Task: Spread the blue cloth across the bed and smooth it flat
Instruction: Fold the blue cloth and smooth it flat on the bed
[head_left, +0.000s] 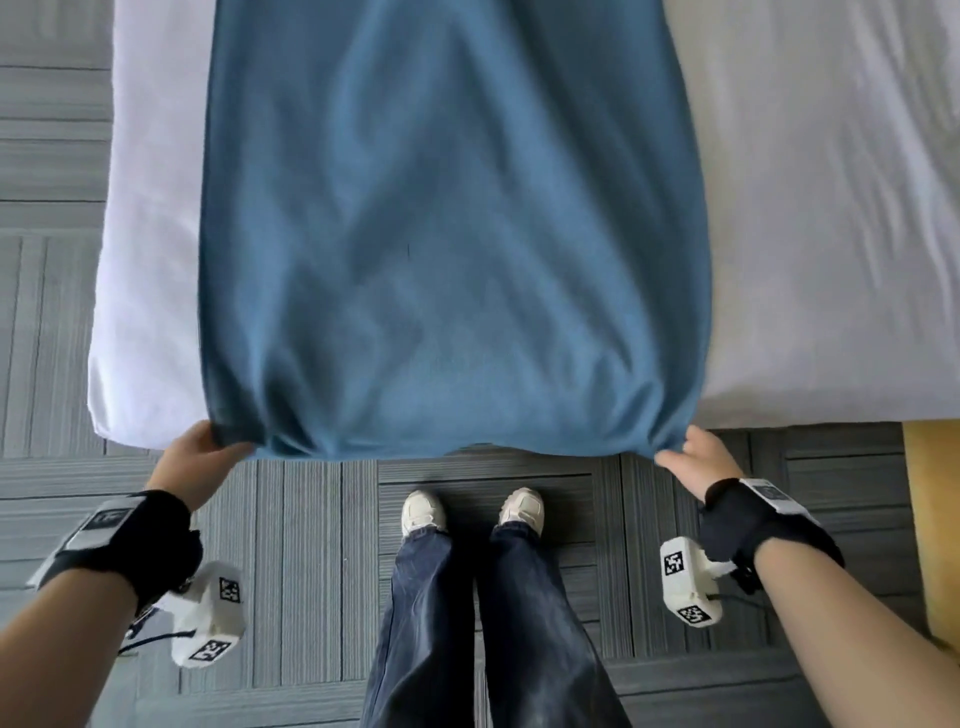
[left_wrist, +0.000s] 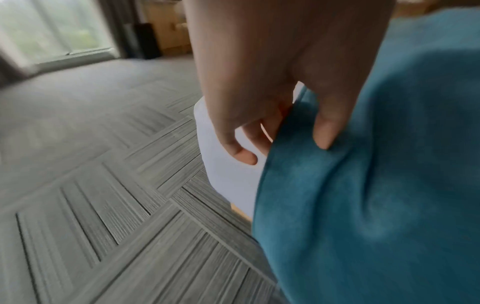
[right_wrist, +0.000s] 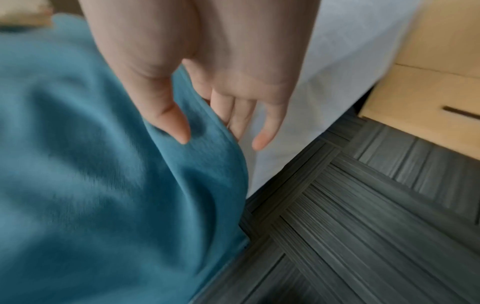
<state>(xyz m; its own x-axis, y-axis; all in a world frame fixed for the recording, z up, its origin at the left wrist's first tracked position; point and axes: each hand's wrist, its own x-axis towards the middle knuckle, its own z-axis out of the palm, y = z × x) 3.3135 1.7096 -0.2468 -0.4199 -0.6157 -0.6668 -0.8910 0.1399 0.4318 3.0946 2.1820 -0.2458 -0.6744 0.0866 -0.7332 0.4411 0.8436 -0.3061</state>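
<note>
- Soft blue cloth (head_left: 452, 234) drapes long and rippled down the white bed (head_left: 831, 234).
- Left hand (head_left: 200, 462) and right hand (head_left: 693, 460) — each pinches a bunched lower corner.

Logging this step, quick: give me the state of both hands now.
Left hand: pinching the near left corner of the blue cloth.
Right hand: pinching the cloth's near right corner.

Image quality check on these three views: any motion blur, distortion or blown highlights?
Head view: mostly sharp, blue cloth slightly soft, wide-angle bowing at the bed edges. Left wrist view: floor and cloth smeared by motion, left hand fairly clear, window washed out. Right wrist view: cloth blurred, right hand soft.
</note>
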